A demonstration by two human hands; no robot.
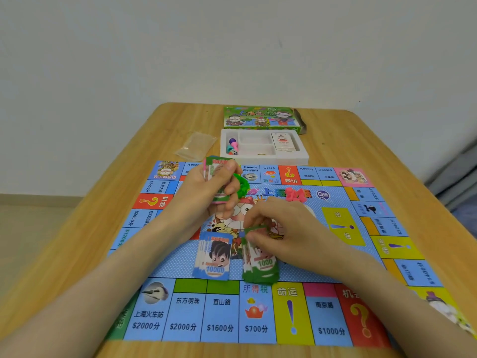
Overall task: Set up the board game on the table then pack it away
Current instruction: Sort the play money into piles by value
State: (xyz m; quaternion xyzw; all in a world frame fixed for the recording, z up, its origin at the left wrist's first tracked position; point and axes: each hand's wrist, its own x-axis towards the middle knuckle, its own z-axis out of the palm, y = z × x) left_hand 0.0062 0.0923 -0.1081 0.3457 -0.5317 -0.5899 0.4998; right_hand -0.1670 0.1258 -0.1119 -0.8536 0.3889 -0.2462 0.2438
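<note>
The game board (258, 306) covers the tabletop's near middle; the white tray (263, 160) sits toward the far edge. The left hand (211, 187) grips a banknote wad (213, 167); the right hand (284, 223) pinches green 1000 notes (263, 267) at the board's centre.

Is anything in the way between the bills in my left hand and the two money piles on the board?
Only your right hand, pinching a green bill over the green pile. The blue pile lies uncovered, nothing between it and the bills in your left hand.
</note>
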